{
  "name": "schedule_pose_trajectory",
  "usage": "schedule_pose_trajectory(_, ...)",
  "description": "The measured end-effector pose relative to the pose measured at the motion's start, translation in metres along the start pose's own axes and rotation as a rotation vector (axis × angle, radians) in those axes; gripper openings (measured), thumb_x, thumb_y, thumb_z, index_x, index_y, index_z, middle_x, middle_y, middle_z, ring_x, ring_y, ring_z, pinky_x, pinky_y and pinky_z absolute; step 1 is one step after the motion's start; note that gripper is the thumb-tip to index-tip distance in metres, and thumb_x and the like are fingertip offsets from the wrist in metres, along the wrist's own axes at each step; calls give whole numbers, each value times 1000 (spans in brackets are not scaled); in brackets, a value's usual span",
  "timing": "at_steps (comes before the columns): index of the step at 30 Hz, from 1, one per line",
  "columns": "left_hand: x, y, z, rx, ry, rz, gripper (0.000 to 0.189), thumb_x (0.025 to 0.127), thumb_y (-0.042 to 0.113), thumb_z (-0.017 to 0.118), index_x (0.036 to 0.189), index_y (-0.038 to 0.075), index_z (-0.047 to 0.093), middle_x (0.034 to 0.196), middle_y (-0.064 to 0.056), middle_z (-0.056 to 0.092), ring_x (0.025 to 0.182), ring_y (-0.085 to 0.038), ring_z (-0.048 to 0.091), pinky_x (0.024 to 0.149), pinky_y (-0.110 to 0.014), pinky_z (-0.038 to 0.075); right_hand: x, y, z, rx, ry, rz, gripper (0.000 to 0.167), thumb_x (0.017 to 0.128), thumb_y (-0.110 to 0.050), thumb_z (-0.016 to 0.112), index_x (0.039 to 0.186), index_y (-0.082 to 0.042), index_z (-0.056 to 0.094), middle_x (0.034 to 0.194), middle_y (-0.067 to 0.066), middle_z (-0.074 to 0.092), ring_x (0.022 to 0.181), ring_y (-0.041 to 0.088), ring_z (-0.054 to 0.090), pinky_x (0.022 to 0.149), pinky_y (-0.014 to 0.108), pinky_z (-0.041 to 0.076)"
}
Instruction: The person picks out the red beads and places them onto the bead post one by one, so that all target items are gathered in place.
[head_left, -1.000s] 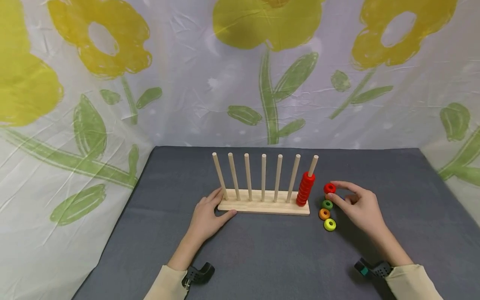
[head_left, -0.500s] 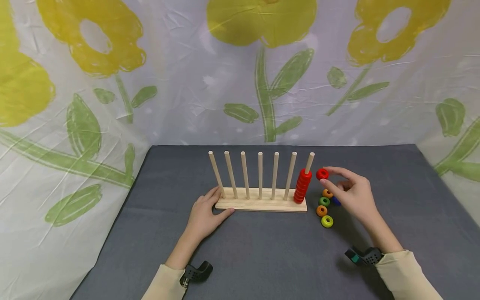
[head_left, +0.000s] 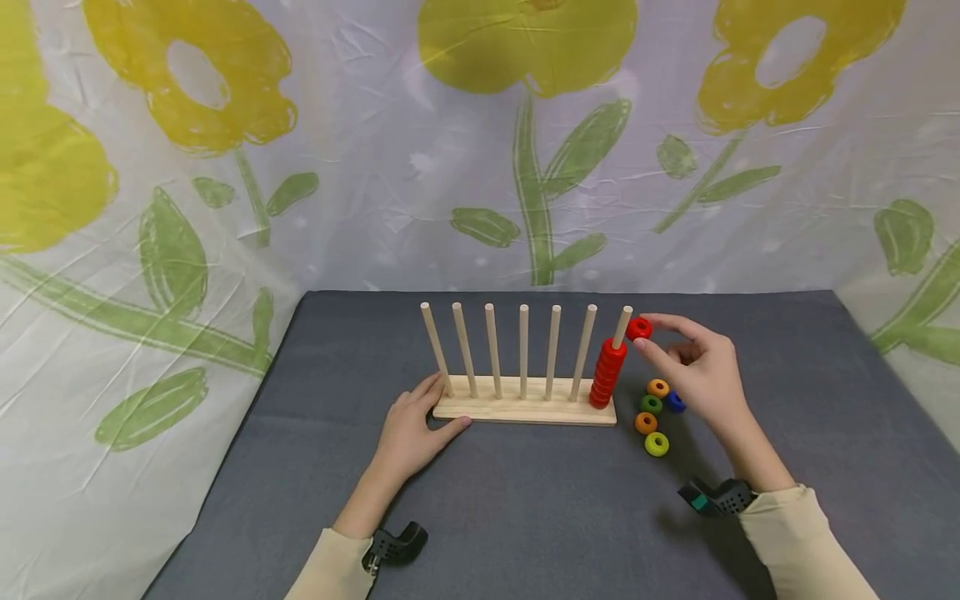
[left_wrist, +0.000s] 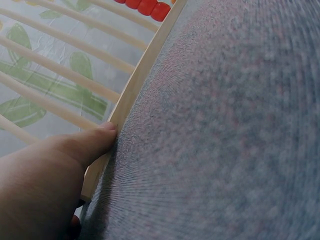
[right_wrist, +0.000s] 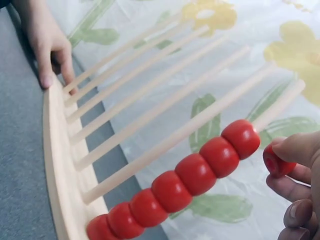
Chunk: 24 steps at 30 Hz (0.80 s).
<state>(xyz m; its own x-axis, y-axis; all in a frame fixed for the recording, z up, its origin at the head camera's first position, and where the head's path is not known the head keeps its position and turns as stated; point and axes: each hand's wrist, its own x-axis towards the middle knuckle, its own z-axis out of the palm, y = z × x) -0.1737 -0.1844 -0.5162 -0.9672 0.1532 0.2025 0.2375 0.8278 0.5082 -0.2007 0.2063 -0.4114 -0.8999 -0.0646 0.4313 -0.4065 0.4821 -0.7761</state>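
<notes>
A wooden peg rack (head_left: 525, 409) with a row of upright pegs stands on the dark cloth. Its left end is gripped by my left hand (head_left: 408, 432), thumb along the front edge and fingers behind. Several red beads (head_left: 607, 375) are stacked on the rightmost peg, whose top stays bare. My right hand (head_left: 703, 373) pinches a single red bead (head_left: 640, 328) between thumb and fingertips, just right of that peg's upper end. In the right wrist view this held bead (right_wrist: 278, 161) is apart from the peg, its hole partly visible.
Right of the rack lie loose beads: two orange ones (head_left: 657, 388), a green one (head_left: 650, 405), a blue one (head_left: 676, 402) and a yellow one (head_left: 657, 444). The other pegs (head_left: 524, 350) carry no beads. A flowered curtain (head_left: 360, 192) hangs behind the table.
My right hand has lifted the red bead from beside the loose beads, up and left towards the top of the rightmost peg. My left hand keeps its grip on the rack.
</notes>
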Motion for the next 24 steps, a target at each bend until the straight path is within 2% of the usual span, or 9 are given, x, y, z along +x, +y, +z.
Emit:
schedule_pose_trajectory(6,0,1,-1,-7,8,5,83,89,52,75,152,6,48,155,-13,44,123,-40,52,100,-56,40,4,-32,-3,60,16,-29,32,94,-5,74,124,4,68,52,4,39,42,9,30,39,30,25)
schedule_pose_trajectory(13,0,0,-1,-1,19,10,83,89,52,76,152,6,48,155,-13,44,119,-38,54,98,-55,41,10,-44,-4,107,44,-63,30,94,-1,73,123,5,69,49,3,39,40,12,30,38,30,25)
schedule_pose_trajectory(18,0,0,-1,-5,17,11,83,89,52,76,151,5,49,155,-14,44,123,-40,52,101,-57,39,16,-38,-4,132,91,-77,31,93,2,72,124,5,69,48,4,37,40,13,31,39,30,25)
schedule_pose_trajectory(24,-1,1,0,-6,12,9,83,89,52,76,151,4,49,155,-14,44,128,-42,50,102,-58,38,23,-26,-4,139,132,-75,34,92,0,75,126,0,70,51,2,39,42,12,32,40,29,24)
